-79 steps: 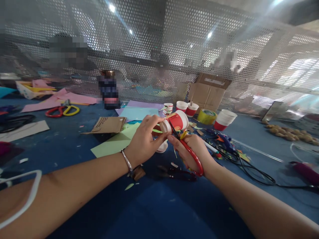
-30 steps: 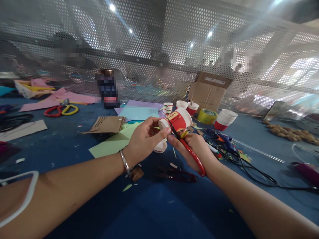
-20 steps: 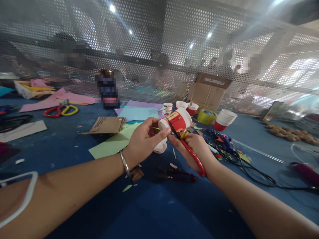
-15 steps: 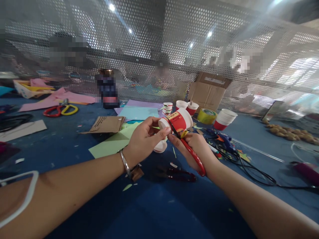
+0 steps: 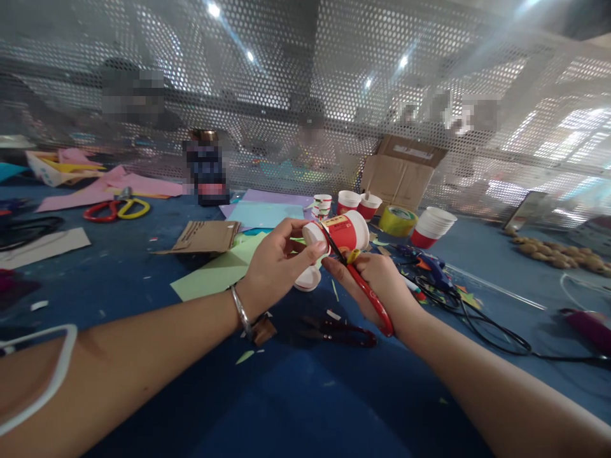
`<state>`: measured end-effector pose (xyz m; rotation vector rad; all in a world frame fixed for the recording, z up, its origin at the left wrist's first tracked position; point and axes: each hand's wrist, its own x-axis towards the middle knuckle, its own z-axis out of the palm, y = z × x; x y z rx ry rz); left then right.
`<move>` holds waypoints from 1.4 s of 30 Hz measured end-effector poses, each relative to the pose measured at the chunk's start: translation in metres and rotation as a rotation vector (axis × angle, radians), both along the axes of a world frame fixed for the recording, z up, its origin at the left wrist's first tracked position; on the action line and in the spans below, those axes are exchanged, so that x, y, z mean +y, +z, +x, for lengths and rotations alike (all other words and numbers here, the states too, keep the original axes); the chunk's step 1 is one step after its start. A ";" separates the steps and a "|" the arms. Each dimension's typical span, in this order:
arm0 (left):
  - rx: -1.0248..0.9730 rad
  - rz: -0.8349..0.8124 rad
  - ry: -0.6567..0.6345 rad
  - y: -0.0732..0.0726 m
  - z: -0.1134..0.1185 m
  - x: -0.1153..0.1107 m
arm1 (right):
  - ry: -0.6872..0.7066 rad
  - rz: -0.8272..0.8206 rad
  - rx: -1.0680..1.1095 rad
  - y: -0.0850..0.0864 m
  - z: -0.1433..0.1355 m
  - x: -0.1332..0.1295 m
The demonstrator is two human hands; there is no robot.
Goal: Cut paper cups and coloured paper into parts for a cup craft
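My left hand [image 5: 284,257] grips a red and white paper cup [image 5: 351,234] by its white end, the cup lying on its side in the air. Red-and-yellow-handled scissors [image 5: 367,296] are in my right hand [image 5: 377,283], fingers wrapped round the handles. Their dark blades lie across the cup near the end that my left hand pinches; whether they bite into the paper I cannot tell. Below the cup, a white cup piece [image 5: 308,278] rests on the table. Dark thread snips [image 5: 341,332] lie nearer to me.
Green paper [image 5: 214,270] and cardboard [image 5: 205,237] lie left of my hands. Stacked cups [image 5: 433,226], yellow tape [image 5: 398,220] and a blue glue gun [image 5: 434,270] with its black cord are to the right. Another pair of scissors [image 5: 117,208] lies far left. A perforated metal screen [image 5: 286,83] stands behind.
The scissors' blades look slightly more closed and the cup has tilted a little. Both hands keep nearly the same place and grip.
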<state>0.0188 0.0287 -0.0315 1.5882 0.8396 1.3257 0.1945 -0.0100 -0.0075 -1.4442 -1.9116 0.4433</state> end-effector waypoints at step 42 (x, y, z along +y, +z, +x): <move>0.106 0.027 0.099 -0.001 -0.003 0.002 | -0.068 -0.030 -0.238 -0.002 0.001 0.004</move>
